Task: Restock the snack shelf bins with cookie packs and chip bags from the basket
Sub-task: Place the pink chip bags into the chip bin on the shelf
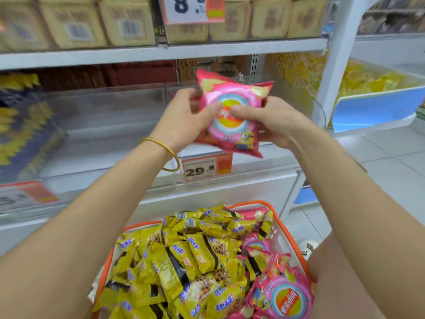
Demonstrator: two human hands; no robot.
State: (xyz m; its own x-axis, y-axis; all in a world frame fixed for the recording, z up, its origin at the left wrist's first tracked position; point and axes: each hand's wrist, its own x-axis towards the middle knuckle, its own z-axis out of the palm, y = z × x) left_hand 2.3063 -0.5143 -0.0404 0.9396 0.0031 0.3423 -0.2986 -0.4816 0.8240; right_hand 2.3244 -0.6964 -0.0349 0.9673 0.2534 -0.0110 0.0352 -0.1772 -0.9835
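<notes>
Basket below, hands gripping chip bag

Cut off at the bottom edge: near end of orange-rimmed plastic basket. Partly covered: logo of pink foil chip bag, under left hand and right hand, with perhaps a second bag behind it. Blurred, print unreadable: beige cartons on top shelf; red-and-white price tag at far left.

Open gap under the shelf board across upper frame, bare room in the clear bin at centre left, clear divider walling its right side, pink chip bag gripped by left hand and right hand filling the centre, white upright closing the right, heaped basket filling lower centre
</notes>
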